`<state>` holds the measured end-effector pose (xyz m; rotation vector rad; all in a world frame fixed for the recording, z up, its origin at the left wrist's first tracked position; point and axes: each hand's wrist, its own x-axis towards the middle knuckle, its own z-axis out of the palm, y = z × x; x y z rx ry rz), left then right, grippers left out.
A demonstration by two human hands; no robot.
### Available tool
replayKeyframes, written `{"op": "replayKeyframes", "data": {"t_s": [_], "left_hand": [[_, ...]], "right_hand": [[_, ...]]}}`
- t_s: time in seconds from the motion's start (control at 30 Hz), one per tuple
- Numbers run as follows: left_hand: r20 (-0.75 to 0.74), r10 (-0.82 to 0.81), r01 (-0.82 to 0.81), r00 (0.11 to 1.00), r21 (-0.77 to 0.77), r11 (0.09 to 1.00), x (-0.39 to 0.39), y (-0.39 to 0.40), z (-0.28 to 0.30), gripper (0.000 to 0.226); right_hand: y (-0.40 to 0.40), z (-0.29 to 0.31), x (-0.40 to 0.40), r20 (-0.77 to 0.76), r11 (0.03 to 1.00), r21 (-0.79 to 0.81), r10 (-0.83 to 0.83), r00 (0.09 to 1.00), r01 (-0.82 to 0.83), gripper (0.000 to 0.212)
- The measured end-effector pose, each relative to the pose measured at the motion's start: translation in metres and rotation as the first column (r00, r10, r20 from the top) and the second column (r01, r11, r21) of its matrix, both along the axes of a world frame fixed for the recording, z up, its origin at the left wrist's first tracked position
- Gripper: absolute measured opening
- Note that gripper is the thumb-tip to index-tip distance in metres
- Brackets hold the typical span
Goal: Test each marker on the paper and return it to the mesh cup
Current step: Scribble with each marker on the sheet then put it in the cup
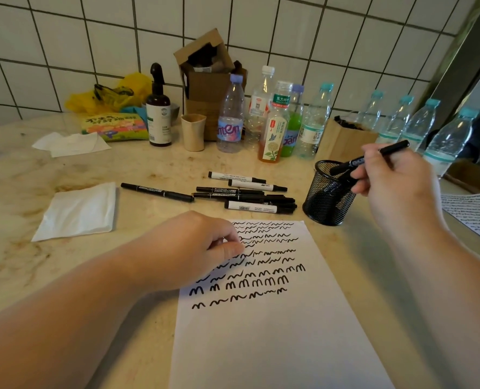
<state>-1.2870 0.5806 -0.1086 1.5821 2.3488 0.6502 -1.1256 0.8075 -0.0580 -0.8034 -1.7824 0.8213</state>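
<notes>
I am pinching a black marker [369, 158] in my right hand [399, 189], fingers pressed together around its barrel, its lower end hanging over the rim of the mesh cup [328, 193]. My left hand [202, 248] is lying curled on the paper [275, 332], fingers pressed together, pinning its left edge. Six markers [247, 192] are lying loose on the counter [64, 169] at twelve o'clock from the paper; the cup is standing at two o'clock.
</notes>
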Motion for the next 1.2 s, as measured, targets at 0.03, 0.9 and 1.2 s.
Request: {"op": "replayKeyframes", "data": {"t_s": [0.03,0.9,1.2], "left_hand": [[0.003,-0.004,0.004,1.000,-0.003,1.000,0.000,0.000,0.000,0.017],[-0.086,-0.040,0.036,0.996,-0.051,0.998,-0.002,0.002,0.001,0.025],[-0.033,-0.034,0.033,0.999,-0.029,0.999,-0.001,0.001,0.000,0.022]], "right_hand": [[0.002,0.000,-0.001,0.015,1.000,-0.004,-0.014,1.000,0.014,0.017],[-0.028,-0.049,-0.073,0.845,0.914,0.179,0.046,0.533,-0.363,0.010],[-0.043,-0.029,-0.041,0.716,0.925,-0.018,0.277,0.641,-0.379,0.005]]}}
